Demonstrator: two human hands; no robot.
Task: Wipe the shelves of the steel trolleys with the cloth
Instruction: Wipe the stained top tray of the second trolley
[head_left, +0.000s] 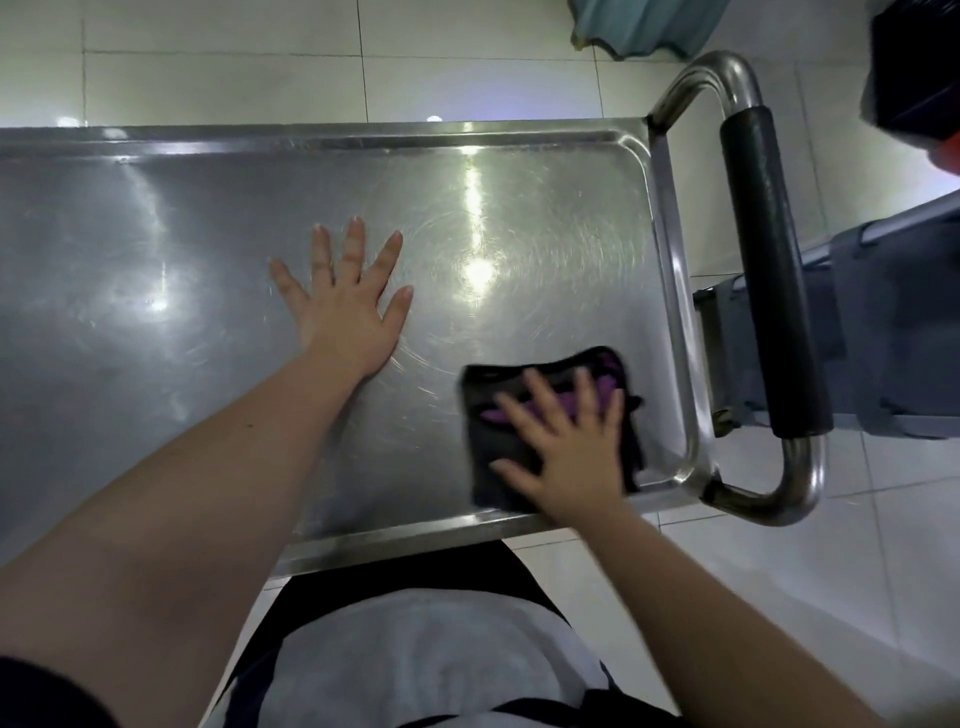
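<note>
The steel trolley's top shelf (156, 249) fills the upper left and middle of the view, shiny with swirl marks. My left hand (345, 306) lies flat on it near the centre, fingers spread, holding nothing. My right hand (571, 447) presses flat, fingers apart, on a dark cloth with purple patches (498, 415) at the shelf's near right corner. The cloth is folded and lies against the raised rim.
The trolley's push handle (769, 270), steel tube with a black grip, sticks out on the right. Beyond it stands a grey-blue frame (893, 332). The floor (218, 78) is pale tile. Blue-green fabric (639, 26) hangs at the top. My torso is close to the near rim.
</note>
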